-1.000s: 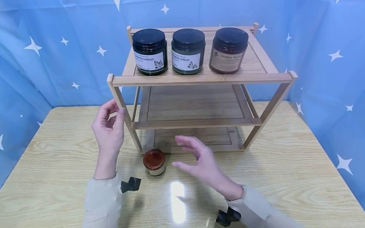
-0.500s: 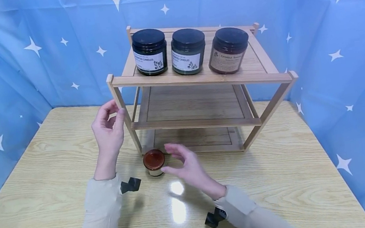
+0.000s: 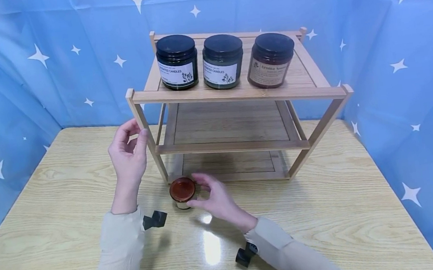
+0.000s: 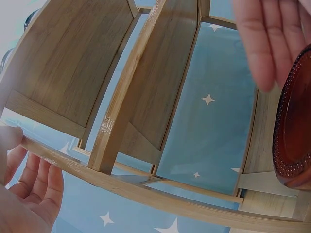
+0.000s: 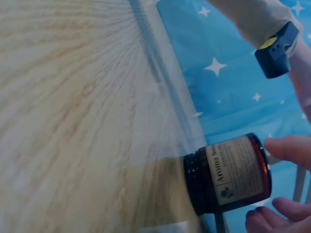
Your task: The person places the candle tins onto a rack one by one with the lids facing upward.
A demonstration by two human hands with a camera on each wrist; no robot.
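An amber glass candle jar (image 3: 183, 190) stands upside down on the table, its dark lid underneath. Its label (image 5: 234, 170) shows in the right wrist view. My right hand (image 3: 217, 200) is at the jar's right side, thumb in front and fingers behind, spread around it; firm contact cannot be told. The jar's ridged reddish base (image 4: 297, 126) appears at the right of the left wrist view, beside the right fingers (image 4: 265, 53). My left hand (image 3: 129, 152) holds the front left post of a wooden shelf rack (image 3: 242, 145) between thumb and fingers.
On the rack's top tier stand three lidded candle jars: a dark green one (image 3: 177, 63), another green one (image 3: 223, 62) and an amber one (image 3: 271, 60). The wood-grain table (image 3: 351, 208) meets a blue star-patterned curtain (image 3: 80, 48) behind and at both sides.
My right hand has moved left to the upside-down candle jar, its thumb and fingers coming around its right side. The left hand stays on the post; the jar has not visibly moved.
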